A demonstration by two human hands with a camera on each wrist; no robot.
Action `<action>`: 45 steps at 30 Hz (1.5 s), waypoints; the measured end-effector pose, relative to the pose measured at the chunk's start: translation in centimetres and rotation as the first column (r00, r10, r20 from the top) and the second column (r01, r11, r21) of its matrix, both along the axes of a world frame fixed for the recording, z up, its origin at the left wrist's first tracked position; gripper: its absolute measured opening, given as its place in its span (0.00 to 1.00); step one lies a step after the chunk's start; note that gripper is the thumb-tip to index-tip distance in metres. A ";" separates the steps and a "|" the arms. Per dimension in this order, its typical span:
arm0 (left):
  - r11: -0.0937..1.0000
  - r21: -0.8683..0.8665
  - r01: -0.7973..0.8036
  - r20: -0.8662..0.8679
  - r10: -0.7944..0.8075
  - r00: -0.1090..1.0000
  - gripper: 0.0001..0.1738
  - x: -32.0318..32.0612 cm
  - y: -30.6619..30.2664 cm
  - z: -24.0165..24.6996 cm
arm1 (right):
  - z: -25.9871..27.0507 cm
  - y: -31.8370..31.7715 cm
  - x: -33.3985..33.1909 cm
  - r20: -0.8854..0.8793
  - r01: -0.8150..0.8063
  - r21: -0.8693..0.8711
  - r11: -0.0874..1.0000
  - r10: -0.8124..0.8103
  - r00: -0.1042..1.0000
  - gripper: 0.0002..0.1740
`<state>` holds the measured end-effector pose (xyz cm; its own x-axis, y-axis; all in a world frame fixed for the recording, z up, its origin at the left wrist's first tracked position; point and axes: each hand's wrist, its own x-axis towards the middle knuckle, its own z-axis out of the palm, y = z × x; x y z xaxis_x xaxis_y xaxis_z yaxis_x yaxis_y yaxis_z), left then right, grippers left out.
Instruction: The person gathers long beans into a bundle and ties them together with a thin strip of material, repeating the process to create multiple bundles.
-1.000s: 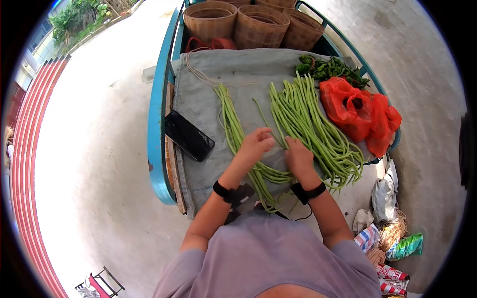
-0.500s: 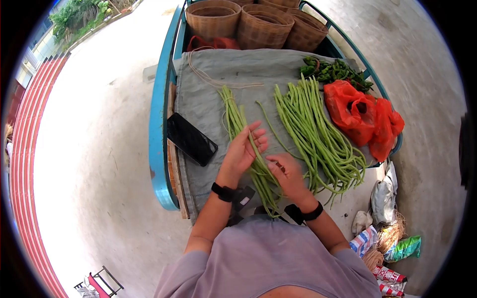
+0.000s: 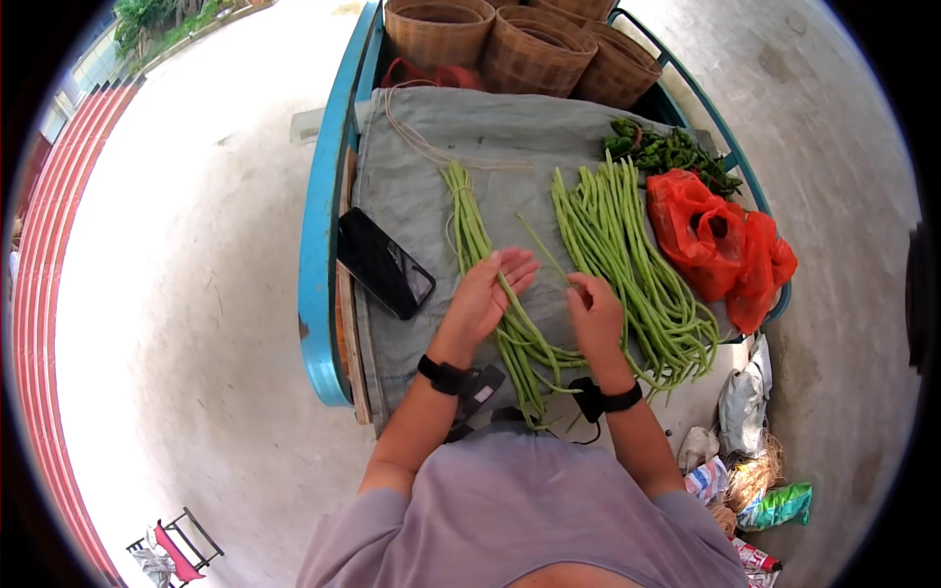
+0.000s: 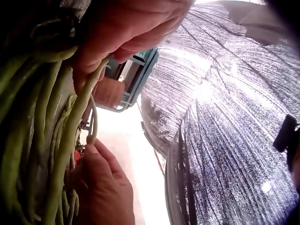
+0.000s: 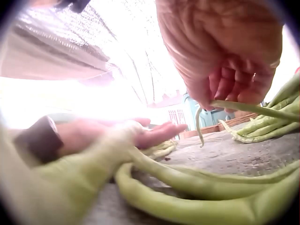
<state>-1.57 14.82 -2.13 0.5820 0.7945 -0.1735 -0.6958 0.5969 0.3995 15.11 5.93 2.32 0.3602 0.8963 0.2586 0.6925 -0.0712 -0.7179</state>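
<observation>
On the grey cloth (image 3: 392,176), a tied bundle of long green beans (image 3: 470,220) lies left and a larger loose pile (image 3: 613,216) lies right. My left hand (image 3: 485,299), palm turned up over the bundle's middle, holds a long bean (image 3: 524,318) under its thumb while the fingers stay fairly straight. Right of it, my right hand (image 3: 598,318) pinches the end of a single thin bean (image 3: 541,243). In the right wrist view my right hand (image 5: 225,51) pinches that bean (image 5: 258,110). Both hands, left (image 4: 126,28) and right (image 4: 105,185), show in the left wrist view.
A black phone (image 3: 382,265) lies by the blue cart rail (image 3: 319,255). Woven baskets (image 3: 537,54) stand at the back. Dark green peppers (image 3: 676,152) and red plastic bags (image 3: 696,235) sit at the right. Pale string (image 3: 421,147) lies near the bundle's top.
My left hand has turned palm up and taken a long bean under its thumb. My right hand moved left toward it, then back right to the single bean by the pile.
</observation>
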 end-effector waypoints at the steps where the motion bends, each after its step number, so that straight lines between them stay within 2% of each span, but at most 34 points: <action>1: 1.000 -0.012 0.000 -0.010 0.000 1.000 0.24 0.0 0.0 0.2 | 0.8 -0.6 -0.5 -0.028 -0.040 0.005 0.999 0.040 0.999 0.12; 3: 0.999 -0.038 0.006 -0.029 -0.007 1.000 0.26 0.2 0.0 0.5 | 1.7 -1.8 -1.3 -0.083 -0.112 0.018 0.994 0.113 0.990 0.12; 6: 1.000 -0.006 0.015 0.082 -0.015 0.997 0.27 -0.1 -0.3 1.0 | 1.6 -2.7 -2.2 0.035 -0.197 -0.020 0.980 0.198 0.980 0.12; 12: 0.998 0.047 0.033 0.178 -0.041 0.983 0.27 -0.4 -0.4 1.0 | 0.3 -3.5 -2.3 -0.100 -0.169 -0.027 0.985 0.165 0.981 0.11; 18: 0.998 0.048 0.039 0.122 -0.045 0.992 0.26 -0.4 -0.6 2.1 | 0.7 -3.2 -2.5 0.028 -0.201 -0.067 0.977 0.203 0.979 0.12; 21: 0.989 0.138 0.061 0.292 -0.099 0.951 0.25 -0.1 -0.1 -0.8 | 1.3 -3.2 -2.1 -0.016 -0.234 -0.138 0.963 0.234 0.972 0.11; 24: 0.974 0.192 0.123 0.421 -0.195 0.886 0.23 -0.4 0.4 -1.5 | 1.7 -2.1 -0.3 0.207 -0.166 -0.061 0.984 0.175 0.963 0.13; 27: 0.948 0.273 0.162 0.499 -0.284 0.819 0.21 -0.1 1.0 -3.3 | -0.1 -0.5 2.3 0.540 0.006 0.037 0.999 -0.025 0.841 0.17; 30: 0.976 0.142 0.163 0.209 -0.191 0.959 0.21 -0.6 0.1 -1.2 | -1.5 0.3 3.9 0.612 0.136 -0.179 0.974 0.002 0.791 0.21; 33: 0.987 0.062 0.145 -0.010 -0.145 0.989 0.22 -0.6 -0.6 1.9 | -1.7 0.9 4.1 0.575 0.175 -0.176 0.969 -0.043 0.817 0.21; 36: 0.985 0.070 0.160 0.016 -0.162 0.987 0.24 -0.5 -0.4 0.9 | -0.3 0.4 3.4 0.322 0.197 0.000 0.980 -0.186 0.928 0.20; 39: 0.986 0.050 0.161 0.035 -0.163 0.986 0.26 -0.3 -0.1 0.4 | 1.4 -1.5 1.2 0.193 0.039 0.033 0.999 -0.045 0.980 0.19; 42: 0.992 0.027 0.127 0.062 -0.129 0.990 0.26 -0.2 -0.2 1.1 | 1.3 -3.5 -0.2 0.242 -0.138 -0.053 0.989 0.147 0.959 0.19; 45: 0.992 0.052 0.114 0.117 -0.119 0.986 0.26 -0.3 -0.2 0.9 | 0.4 -4.8 -0.4 0.271 -0.145 -0.090 0.985 0.164 0.948 0.19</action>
